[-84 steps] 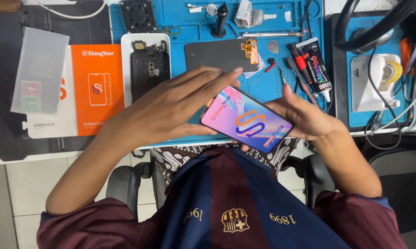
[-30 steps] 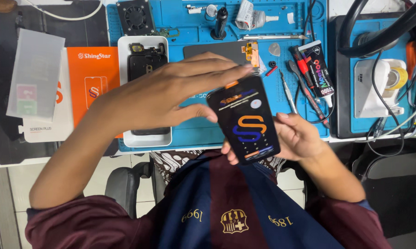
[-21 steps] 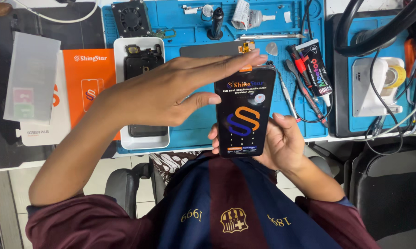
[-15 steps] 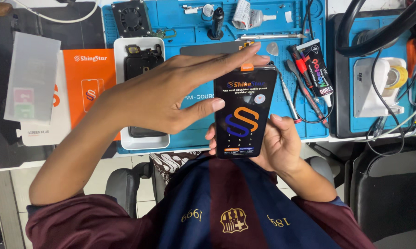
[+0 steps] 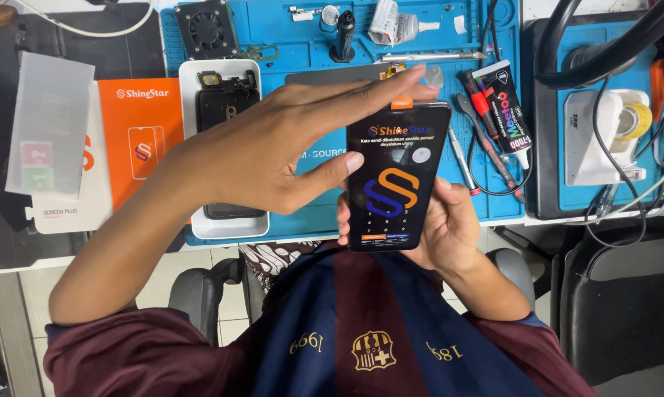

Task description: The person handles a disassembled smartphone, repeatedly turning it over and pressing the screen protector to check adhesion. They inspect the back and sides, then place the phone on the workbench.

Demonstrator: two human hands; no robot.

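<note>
Currently, one head view, looking down over both hands.
Right hand: right hand [image 5: 449,231] cups a dark phone [image 5: 396,180] from beneath, fingers wrapped round both long edges; grip closed on it.
Phone: held upright above the near edge of the table [image 5: 8,250], just over the lap; its face carries a printed film with an orange-and-blue curled mark, and a small orange tab [image 5: 401,102] sticks out at the far end.
Left hand: left hand [image 5: 273,151] lies flat and spread, not gripping; fingertips reach over the far end of the phone at the tab, thumb tip touching the phone's left edge.
Beyond left hand: blue work mat [image 5: 288,29]; on it a white tray [image 5: 199,220] with a dark phone body, partly hidden under the left hand.
Left of left hand: orange box [image 5: 137,140], then a frosted clear sheet [image 5: 48,121], well apart from the phone.
Beyond right hand: red-handled tools and a black glue tube [image 5: 505,103] on the mat, near the phone's far end.
Right of right hand: white device [image 5: 593,140] with dark cables across it.
</note>
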